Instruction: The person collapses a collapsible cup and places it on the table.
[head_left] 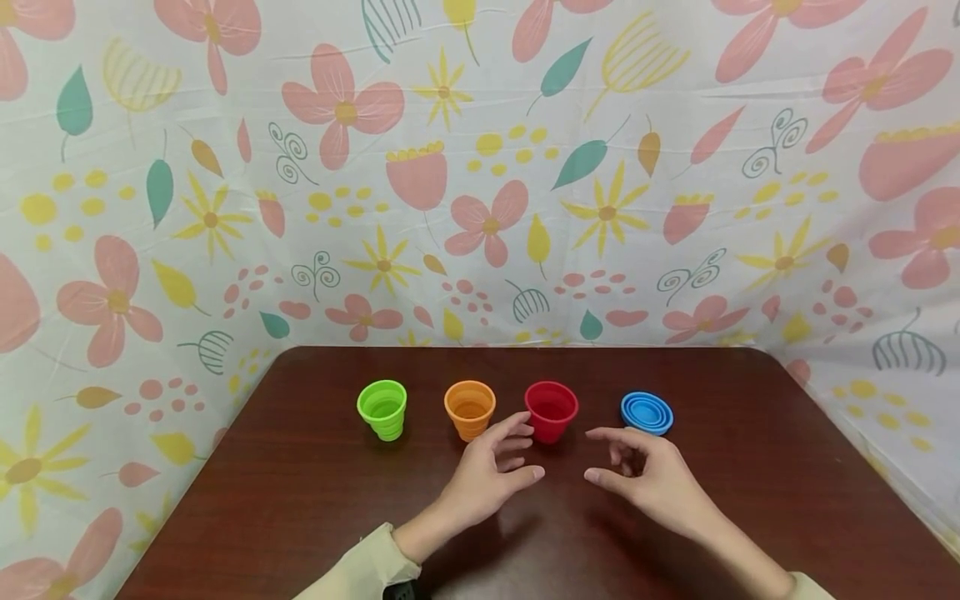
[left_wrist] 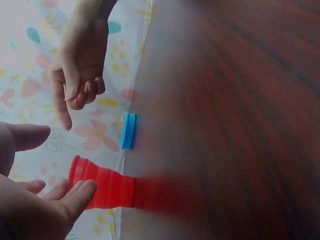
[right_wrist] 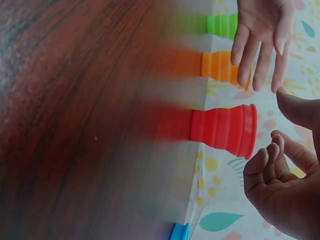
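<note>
Three expanded collapsible cups stand in a row: green (head_left: 387,415), orange (head_left: 470,416) and red (head_left: 551,417). At the row's right end a blue cup (head_left: 647,413) lies collapsed flat. My left hand (head_left: 480,479) hovers before the orange and red cups, fingers spread and relaxed, holding nothing; in the head view its fingertips overlap the red cup's left edge. My right hand (head_left: 660,479) is in the air in front of the blue cup, index finger extended, other fingers loosely bent, nothing in it. In the right wrist view the red cup (right_wrist: 225,127) stands apart from the right hand's fingers.
The dark brown wooden table (head_left: 315,517) ends at a back edge just behind the cups. A white cloth with printed flowers (head_left: 487,167) hangs behind and at both sides. A dark object (head_left: 400,590) shows at the left cuff.
</note>
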